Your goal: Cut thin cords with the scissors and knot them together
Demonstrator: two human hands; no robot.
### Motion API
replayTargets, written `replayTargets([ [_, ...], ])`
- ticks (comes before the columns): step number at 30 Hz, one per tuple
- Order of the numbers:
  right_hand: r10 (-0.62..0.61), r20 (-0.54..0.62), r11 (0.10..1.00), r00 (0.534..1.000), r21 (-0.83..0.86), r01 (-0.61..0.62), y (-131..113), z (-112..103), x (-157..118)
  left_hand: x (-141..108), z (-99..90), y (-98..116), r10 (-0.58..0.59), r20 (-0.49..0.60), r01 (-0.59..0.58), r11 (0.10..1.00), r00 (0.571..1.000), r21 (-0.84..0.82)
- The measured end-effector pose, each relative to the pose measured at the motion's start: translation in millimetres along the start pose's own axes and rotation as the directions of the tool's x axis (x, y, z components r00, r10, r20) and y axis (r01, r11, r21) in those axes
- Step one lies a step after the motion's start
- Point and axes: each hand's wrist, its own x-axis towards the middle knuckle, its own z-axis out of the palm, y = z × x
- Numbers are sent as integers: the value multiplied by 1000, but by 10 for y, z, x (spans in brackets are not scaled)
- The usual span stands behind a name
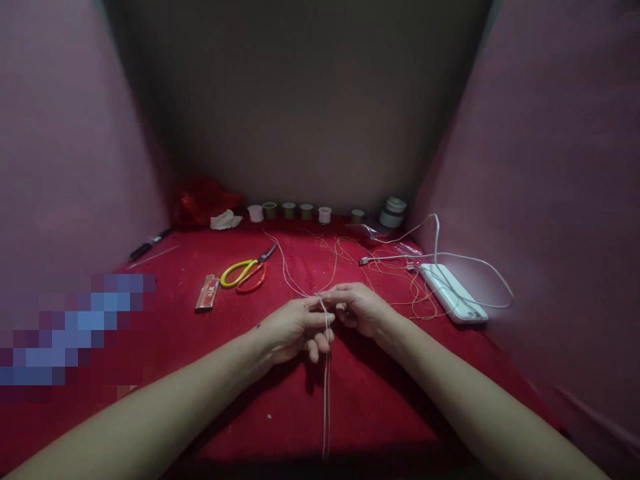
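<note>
Thin pale cords (326, 393) hang from between my two hands down toward the front edge of the red cloth. My left hand (300, 327) pinches these cords between thumb and forefinger, its other fingers loosely curled. Fingertips of my right hand (360, 307) meet the left ones at the same spot, closed on the cords. Beyond the hands, loose cord ends (287, 267) spread over the cloth. Whatever knot may lie between the fingertips is hidden. Scissors (245, 272) with one yellow and one red handle lie partly spread, left of the hands, beside a lighter (207, 293).
A white power bank (453, 293) with a white cable (480, 263) lies at right, near tangled tan cord (380, 267). Several thread spools (289, 211) and a jar (393, 213) line the back. A red plastic bag (203, 200) and a black pen (150, 245) are at left.
</note>
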Motion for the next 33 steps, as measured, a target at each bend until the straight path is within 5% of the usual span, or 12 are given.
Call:
replayTargets([
  [4, 10, 12, 999, 1000, 34, -10, 12, 13, 8, 65, 38, -26, -49, -15, 47, 990, 999, -133],
  [6, 25, -6, 999, 1000, 41, -25, -6, 4, 9, 53, 45, -20, -104, -17, 102, 992, 994, -74],
  [9, 56, -50, 993, 997, 107, -51, -37, -31, 25, -59, 21, 39, -188, -38, 191, 947, 981, 259],
  [11, 55, -55, 986, 997, 162, -45, -47, -57, 45, -181, -30, 132, -191, -85, 206, 816, 978, 539],
  [15, 21, -43, 978, 999, 210, -12, -45, -74, 76, -443, -221, 463, 94, -145, 62, 590, 985, 805],
  [21, 22, -58, 971, 998, 239, -8, -46, -44, 69, -786, -640, 937, 231, -279, -8, 784, 932, 621],
  [27, 22, -55, 962, 998, 274, -6, -23, -55, 93, -814, -727, 967, 398, -480, -96, 837, 781, 538],
  [33, 54, 38, 947, 998, 316, -63, -16, -83, 98, -394, -411, 662, 367, -382, 17, 701, 848, 713],
])
